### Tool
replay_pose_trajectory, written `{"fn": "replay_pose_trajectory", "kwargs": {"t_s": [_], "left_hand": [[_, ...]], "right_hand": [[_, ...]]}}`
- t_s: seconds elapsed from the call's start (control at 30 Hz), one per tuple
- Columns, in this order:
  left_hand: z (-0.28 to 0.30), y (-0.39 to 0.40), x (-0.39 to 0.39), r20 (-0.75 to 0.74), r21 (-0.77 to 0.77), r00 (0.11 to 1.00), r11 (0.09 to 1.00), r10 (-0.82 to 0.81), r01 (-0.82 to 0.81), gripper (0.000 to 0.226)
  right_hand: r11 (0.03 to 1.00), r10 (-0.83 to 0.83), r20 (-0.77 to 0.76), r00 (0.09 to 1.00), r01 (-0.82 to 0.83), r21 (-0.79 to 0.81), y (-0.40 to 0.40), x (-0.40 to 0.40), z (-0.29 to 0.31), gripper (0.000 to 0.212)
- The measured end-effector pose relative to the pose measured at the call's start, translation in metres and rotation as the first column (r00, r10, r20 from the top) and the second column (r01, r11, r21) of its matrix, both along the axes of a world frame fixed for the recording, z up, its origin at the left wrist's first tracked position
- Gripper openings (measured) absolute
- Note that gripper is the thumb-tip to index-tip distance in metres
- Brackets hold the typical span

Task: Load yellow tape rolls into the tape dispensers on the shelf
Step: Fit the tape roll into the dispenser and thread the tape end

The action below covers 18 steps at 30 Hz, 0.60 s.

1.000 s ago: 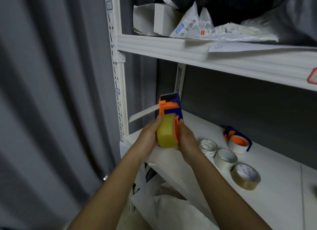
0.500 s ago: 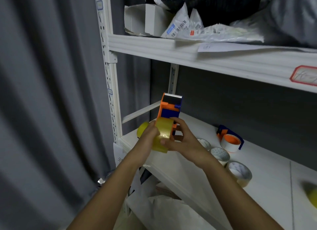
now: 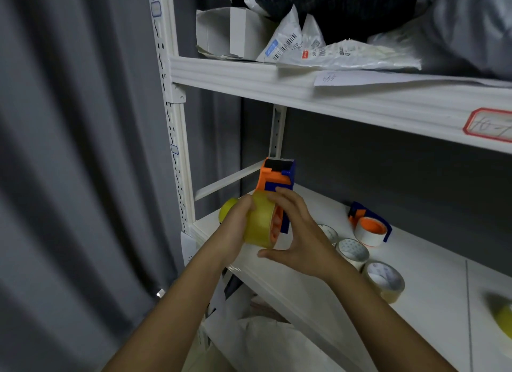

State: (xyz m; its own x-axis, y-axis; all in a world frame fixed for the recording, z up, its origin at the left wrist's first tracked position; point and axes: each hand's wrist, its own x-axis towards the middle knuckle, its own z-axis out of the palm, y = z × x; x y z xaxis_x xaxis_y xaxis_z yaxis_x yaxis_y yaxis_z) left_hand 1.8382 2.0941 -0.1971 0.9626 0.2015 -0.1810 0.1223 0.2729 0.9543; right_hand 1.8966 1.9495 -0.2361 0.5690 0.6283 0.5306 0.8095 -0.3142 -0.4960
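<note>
Two orange-and-blue tape dispensers show: one held, one on the shelf. Yellow tape rolls number three. Three pale rolls lie in a row.

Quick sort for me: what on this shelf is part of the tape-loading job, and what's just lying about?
In the job:
- yellow tape roll, gripped by left hand
- orange-and-blue dispenser, held by right hand
- second dispenser
- another yellow roll

Lying about:
- three pale rolls
- white box
- mailer bags
</note>
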Motion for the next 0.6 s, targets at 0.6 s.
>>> {"fn": "replay_pose_trajectory", "kwargs": {"t_s": [0.6], "left_hand": [[-0.004,-0.002,0.0,0.082,-0.07,0.996,0.997,-0.029,0.035,0.032]], "right_hand": [[0.997,-0.072,0.177,0.982,0.063,0.054,0.002,-0.003,-0.004,0.081]]}}
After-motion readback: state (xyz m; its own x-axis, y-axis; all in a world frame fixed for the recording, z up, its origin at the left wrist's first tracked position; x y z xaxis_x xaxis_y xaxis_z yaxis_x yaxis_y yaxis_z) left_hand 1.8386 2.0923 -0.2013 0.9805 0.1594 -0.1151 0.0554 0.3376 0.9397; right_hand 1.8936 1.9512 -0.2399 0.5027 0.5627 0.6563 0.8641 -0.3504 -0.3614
